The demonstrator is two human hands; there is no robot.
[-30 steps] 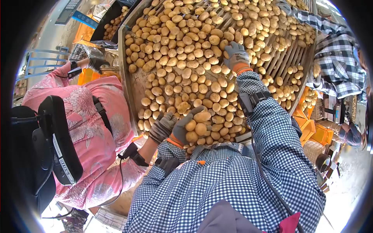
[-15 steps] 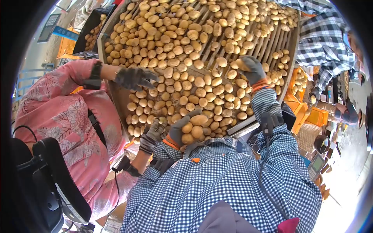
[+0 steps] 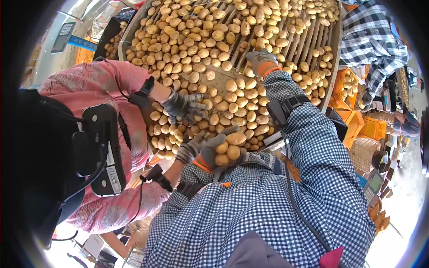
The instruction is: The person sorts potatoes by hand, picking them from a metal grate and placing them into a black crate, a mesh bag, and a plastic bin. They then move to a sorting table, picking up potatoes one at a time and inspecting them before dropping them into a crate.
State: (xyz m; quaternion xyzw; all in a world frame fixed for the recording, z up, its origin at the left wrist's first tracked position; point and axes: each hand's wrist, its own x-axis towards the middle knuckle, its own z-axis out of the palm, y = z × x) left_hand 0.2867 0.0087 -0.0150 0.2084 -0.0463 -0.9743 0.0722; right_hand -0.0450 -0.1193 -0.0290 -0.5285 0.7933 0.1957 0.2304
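Note:
Low at the front edge of the potato bed, my left hand (image 3: 208,151) in a grey glove with an orange cuff cradles several potatoes (image 3: 233,152) against its palm and fingers. My right hand (image 3: 262,61), gloved the same way, reaches out over the loose potatoes (image 3: 214,35) where the board meets the slats. Its fingers look apart, touching or just above the potatoes; their tips are partly hidden. Nothing held shows in it.
Left of me, a co-worker in a pink patterned top has one gloved hand (image 3: 183,107) over the potatoes and another (image 3: 190,149) beside my left hand. Wooden slats (image 3: 301,44) lie under the potatoes. Orange crates (image 3: 353,125) stand at right, near a person in checks (image 3: 371,40).
My right hand has moved left and farther out; the potato at its fingers no longer shows. My left hand stays with its potatoes. The co-worker has leaned in, one hand moving right.

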